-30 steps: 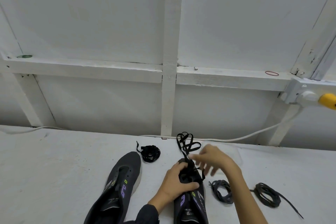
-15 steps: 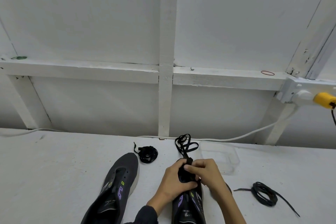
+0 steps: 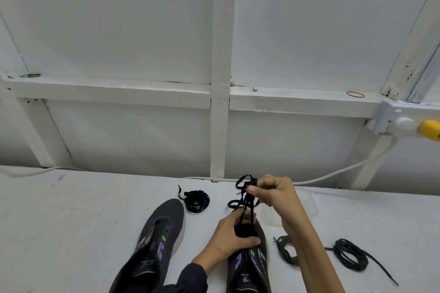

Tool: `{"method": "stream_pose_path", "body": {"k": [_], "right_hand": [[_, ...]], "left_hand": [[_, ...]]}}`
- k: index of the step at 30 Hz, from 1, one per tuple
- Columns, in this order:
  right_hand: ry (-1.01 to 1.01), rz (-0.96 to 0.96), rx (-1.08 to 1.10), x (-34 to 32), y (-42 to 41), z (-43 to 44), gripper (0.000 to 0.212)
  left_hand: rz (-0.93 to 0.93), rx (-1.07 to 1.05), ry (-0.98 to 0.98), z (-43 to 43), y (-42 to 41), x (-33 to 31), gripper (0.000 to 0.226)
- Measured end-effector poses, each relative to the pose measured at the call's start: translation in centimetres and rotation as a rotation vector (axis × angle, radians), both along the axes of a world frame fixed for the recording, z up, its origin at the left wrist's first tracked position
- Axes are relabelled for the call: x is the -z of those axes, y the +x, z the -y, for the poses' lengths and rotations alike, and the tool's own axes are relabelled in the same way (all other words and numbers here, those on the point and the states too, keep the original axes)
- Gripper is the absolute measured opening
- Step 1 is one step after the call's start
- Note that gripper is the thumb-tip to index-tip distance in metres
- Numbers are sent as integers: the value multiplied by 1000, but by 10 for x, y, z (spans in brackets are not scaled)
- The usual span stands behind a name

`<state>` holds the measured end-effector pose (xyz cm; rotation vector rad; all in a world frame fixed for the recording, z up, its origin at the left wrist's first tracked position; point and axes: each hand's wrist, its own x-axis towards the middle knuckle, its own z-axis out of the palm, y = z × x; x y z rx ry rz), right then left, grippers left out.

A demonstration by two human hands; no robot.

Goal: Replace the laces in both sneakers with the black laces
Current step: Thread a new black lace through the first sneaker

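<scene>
The left hand point(image 3: 228, 235) is curled over the front of the held sneaker point(image 3: 260, 264), pinning it to the table point(image 3: 71, 221). The right hand point(image 3: 273, 191) is lifted just above and beyond it, thumb and fingers pinching the black lace point(image 3: 246, 200). The strands run taut from that pinch down into the shoe under the left hand's fingers, with a loose loop hanging beside them. So the lacing of this shoe looks under way, but only just: I judge it to be at the lowest eyelets (the left hand covers them, so I cannot tell how many are threaded).

Out past the left hand's outer side lies the bare sneaker point(image 3: 164, 228), its eyelets showing empty, so that one looks stripped and waiting. Just beyond its toe sits a coiled black lace point(image 3: 197, 202), untouched, likely meant for it.

By the right forearm lie a greyish coil point(image 3: 285, 248), close against it, and a dark coil point(image 3: 348, 254) farther out. These may be the old laces, already pulled.

By my reckoning the removing is done, one shoe is barely begun, and the other is wholly left to do
</scene>
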<state>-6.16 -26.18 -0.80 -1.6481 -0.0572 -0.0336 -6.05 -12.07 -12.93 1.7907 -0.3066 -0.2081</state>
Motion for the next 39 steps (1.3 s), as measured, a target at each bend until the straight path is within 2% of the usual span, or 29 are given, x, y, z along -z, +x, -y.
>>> {"method": "stream_pose_path", "body": {"k": [3,6,11,18,22,27,30,35,37,39], "right_hand": [[33,0,-17,-1,2,-2,16],[62,6,-5,3,2,-4,22],[39,7,-20,1,-1,-1,14],[42,-1,71,2,-1,8,15],[23,-31,82,5,-4,9,15],[189,-39,75,0,-24,13,13],[219,-13,29,-2,-45,21,17],[30,-129,-13,15,-69,45,37],[-146,-265,-135,26,-72,56,42],[-425,-362,-216,36,-69,65,44]], "left_hand": [[-8,4,-10,-1,-1,-1,46],[-13,7,6,-1,-2,-3,44],[5,-15,3,0,-5,-2,35],[-8,-72,-275,3,-15,-13,26],[-7,-45,-344,0,-22,-34,32],[88,-220,-377,-14,-26,-58,25],[64,-311,-415,-28,-38,-65,27],[-215,-316,-361,-47,-66,-45,33],[-334,-345,-321,-50,-72,-25,34],[-362,-362,-220,-52,-76,-9,34]]}}
